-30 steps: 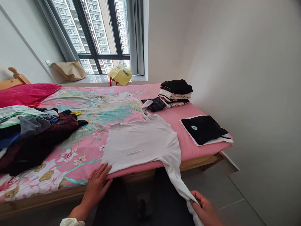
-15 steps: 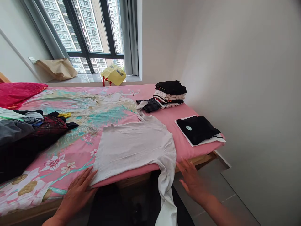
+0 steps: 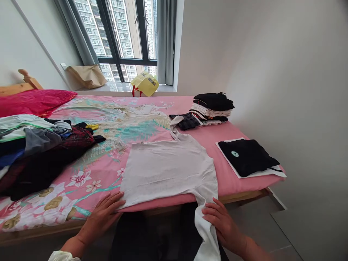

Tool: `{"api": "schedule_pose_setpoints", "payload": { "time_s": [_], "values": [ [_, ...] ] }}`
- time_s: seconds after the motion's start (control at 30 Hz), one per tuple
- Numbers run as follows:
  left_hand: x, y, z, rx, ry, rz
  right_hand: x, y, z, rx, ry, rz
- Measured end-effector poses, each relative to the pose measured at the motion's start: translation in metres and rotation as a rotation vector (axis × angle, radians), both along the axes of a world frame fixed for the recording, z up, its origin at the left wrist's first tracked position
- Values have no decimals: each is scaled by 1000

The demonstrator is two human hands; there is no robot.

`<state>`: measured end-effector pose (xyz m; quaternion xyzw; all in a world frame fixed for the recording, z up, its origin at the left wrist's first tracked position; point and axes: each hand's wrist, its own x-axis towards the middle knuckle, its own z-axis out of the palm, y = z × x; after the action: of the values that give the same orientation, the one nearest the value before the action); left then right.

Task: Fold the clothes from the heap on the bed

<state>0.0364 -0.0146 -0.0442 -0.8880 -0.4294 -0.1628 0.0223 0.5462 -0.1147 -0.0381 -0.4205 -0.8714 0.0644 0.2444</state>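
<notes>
A light grey long-sleeved shirt (image 3: 165, 170) lies spread on the pink bed, its body flat and its collar end pointing right. One sleeve bends toward the window; the other hangs over the front edge of the bed. My left hand (image 3: 104, 210) rests at the bed's edge by the shirt's lower corner, fingers stretched out and lying flat. Against the upper part of the hanging sleeve is my right hand (image 3: 225, 224), its fingers extended across the cloth and its thumb partly hidden.
To the left lies a heap of loose clothes (image 3: 46, 152) near a red pillow (image 3: 38, 101). A folded stack (image 3: 213, 108) stands at the back right, with a folded black garment (image 3: 247, 156) on white cloth nearer me. Bags sit on the windowsill.
My right hand has come from beside the bed onto the hanging sleeve. My left hand stays near the hem corner. The view has turned left.
</notes>
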Motion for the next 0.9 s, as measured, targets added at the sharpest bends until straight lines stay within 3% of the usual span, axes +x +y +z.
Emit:
{"api": "schedule_pose_setpoints", "payload": {
  "time_s": [0.17,0.3,0.43,0.5,0.6,0.73,0.9],
  "values": [
    [-1,11,12,-97,-9,1,-1,43,50,-158,393,-178],
    [15,17,40,-231,-8,-34,-7,119,89,-439,677,-333],
    [32,34,67,-466,-79,-69,-11,203,115,-690,777,-386],
    [36,54,76,-569,-210,32,-11,238,119,-773,784,-454],
    [36,90,86,-652,-541,306,-3,271,117,-768,779,-599],
    [37,114,81,-778,-818,604,14,264,102,-716,727,-786],
    [41,104,57,-855,-793,727,32,202,78,-796,632,-728]
  ]
}}
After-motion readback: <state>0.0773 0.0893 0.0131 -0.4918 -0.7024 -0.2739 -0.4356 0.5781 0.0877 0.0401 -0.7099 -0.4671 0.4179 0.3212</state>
